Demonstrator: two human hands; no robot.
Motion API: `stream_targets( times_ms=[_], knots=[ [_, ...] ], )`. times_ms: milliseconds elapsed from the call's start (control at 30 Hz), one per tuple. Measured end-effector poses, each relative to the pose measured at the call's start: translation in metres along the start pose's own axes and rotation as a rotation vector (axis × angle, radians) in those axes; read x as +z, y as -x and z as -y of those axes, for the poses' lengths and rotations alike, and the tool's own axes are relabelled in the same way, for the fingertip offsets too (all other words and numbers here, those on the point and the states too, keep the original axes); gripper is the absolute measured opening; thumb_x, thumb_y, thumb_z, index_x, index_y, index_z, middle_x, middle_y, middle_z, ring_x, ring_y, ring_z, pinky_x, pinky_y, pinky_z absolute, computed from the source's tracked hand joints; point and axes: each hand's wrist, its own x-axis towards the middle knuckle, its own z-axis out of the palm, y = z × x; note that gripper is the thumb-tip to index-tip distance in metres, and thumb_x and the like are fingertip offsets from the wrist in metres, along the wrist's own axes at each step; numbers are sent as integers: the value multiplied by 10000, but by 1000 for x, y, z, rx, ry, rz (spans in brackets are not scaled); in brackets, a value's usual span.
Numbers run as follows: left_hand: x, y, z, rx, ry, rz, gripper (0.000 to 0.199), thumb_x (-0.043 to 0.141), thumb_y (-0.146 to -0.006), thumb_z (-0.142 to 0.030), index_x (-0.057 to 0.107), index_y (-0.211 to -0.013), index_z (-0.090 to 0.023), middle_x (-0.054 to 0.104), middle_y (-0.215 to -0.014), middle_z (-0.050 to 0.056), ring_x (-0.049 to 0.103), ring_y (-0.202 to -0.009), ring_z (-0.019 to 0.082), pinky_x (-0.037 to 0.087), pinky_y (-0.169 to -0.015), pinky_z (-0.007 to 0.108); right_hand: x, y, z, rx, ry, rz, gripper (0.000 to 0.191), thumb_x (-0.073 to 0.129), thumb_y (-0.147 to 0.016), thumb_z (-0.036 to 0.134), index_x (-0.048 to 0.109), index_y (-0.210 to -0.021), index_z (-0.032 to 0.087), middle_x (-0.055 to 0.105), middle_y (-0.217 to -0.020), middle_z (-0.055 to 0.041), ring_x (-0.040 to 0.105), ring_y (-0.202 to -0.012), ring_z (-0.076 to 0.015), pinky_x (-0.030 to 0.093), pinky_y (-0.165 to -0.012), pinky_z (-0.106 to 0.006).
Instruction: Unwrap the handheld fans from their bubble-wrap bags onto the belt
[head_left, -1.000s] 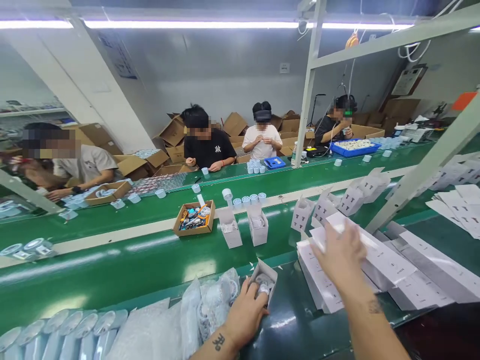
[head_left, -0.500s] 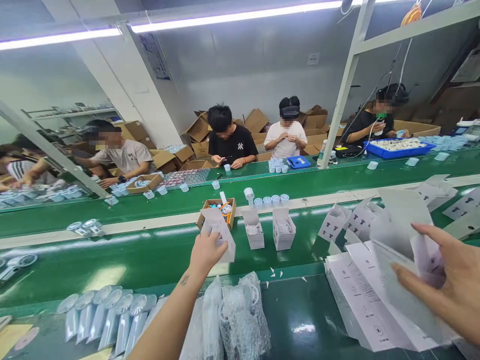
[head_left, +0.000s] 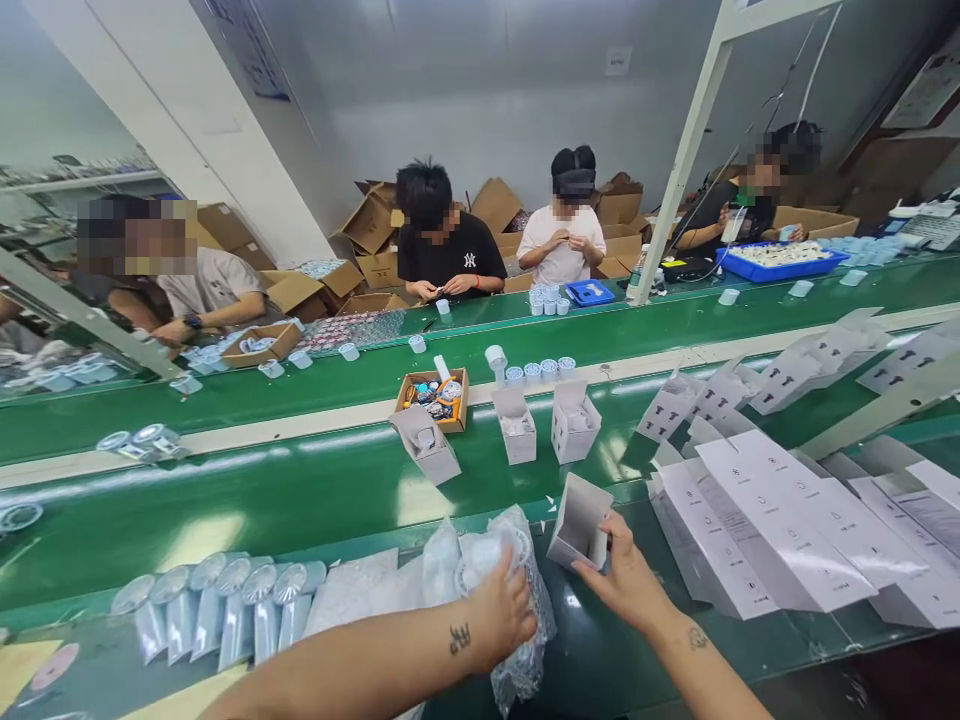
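My right hand point(head_left: 626, 580) grips an empty white cardboard box point(head_left: 577, 520) by its right side, thumb low and fingers at the rim. The box is tilted, and its open top faces me. To its left, my left hand point(head_left: 502, 610) has its fingers curled on a bubble-wrapped packet point(head_left: 517, 660), one of several lying side by side at the bench edge. Part of that packet is hidden under the hand. Farther back on the green belt, three open white boxes stand with wrapped contents inside: a tilted one point(head_left: 427, 450), a middle one point(head_left: 516, 430) and a right one point(head_left: 576, 425).
Flat-nested white boxes point(head_left: 772, 520) lean at the right. Light-blue bagged parts point(head_left: 206, 610) line the left bench. A small carton of mixed parts point(head_left: 454, 415) stands beyond the belt. Co-workers sit opposite, near a blue tray point(head_left: 780, 270). A slanted white post point(head_left: 686, 150) rises at right.
My left hand has let go of the leftmost box on the belt and come back to the wrapped packets. My right hand has brought a box from the right-hand stack to the middle.
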Motion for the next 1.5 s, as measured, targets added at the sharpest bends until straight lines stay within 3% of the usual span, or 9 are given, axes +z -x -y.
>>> stream_targets(
  times_ms=[167,367,500,600,767,933,1133,1267,1500],
  knots=[
    [-27,18,6,65,146,-95,667,661,-637,-110,585,-1251,-361,710,-878,82,661,-826,283,498,-831,457,-12,-1,10,56,-159,145,489,586,-790,252,319,-1199,236,412,-1404,-175,526,-1235,-296,491,-982,-474],
    [-111,35,22,-506,1111,-739,490,707,-720,-349,579,-1176,-227,688,-1027,72,651,-911,247,516,-825,366,-17,-5,20,97,-274,224,534,636,-732,177,377,-1196,233,474,-1371,-135,587,-1151,-271,482,-997,-475],
    [-113,1,9,-763,1506,-1176,458,822,-595,-397,603,-923,-165,704,-852,59,672,-815,243,540,-768,360,-19,-11,23,71,-286,227,614,677,-711,180,394,-1252,235,530,-1321,-128,572,-1181,-298,476,-995,-506],
    [-103,-23,-6,-885,1498,-1310,434,826,-594,-411,622,-882,-158,729,-862,72,689,-838,254,542,-796,369,-21,-15,22,102,-324,232,659,698,-712,199,381,-1290,226,579,-1265,-125,582,-1173,-301,475,-1000,-511],
    [-87,-36,-30,-932,1343,-1236,334,733,-725,-448,615,-882,-179,740,-861,81,706,-819,254,551,-758,359,-23,-16,21,178,-288,214,588,710,-713,239,382,-1201,219,601,-1215,-125,626,-1088,-284,506,-946,-477],
    [-75,-40,-42,-889,537,-978,290,607,-824,-479,588,-742,-202,658,-725,91,660,-738,264,498,-682,358,-18,-11,24,111,-211,187,507,642,-724,229,397,-1167,218,641,-1080,-96,661,-945,-281,532,-851,-466],
    [-101,-54,-37,-744,308,-489,352,563,-872,-506,648,-929,-170,684,-875,113,637,-843,282,470,-726,374,-11,-7,21,31,-274,186,623,599,-739,258,327,-1300,250,575,-1266,-128,609,-1143,-313,502,-959,-486],
    [-109,-46,-30,-902,215,-494,530,601,-827,-598,637,-1169,-195,614,-1199,162,546,-1103,351,438,-876,470,-13,-10,23,68,-213,236,636,599,-697,198,337,-1271,285,597,-1248,-108,624,-1123,-346,503,-963,-515],
    [-38,-43,-36,-549,95,-357,331,740,-778,-440,669,-1048,-262,583,-1326,76,389,-1330,409,252,-1068,699,-88,-30,42,9,-88,196,571,610,-753,213,466,-1298,303,535,-1397,-78,523,-1280,-330,464,-1043,-477]
  ],
)
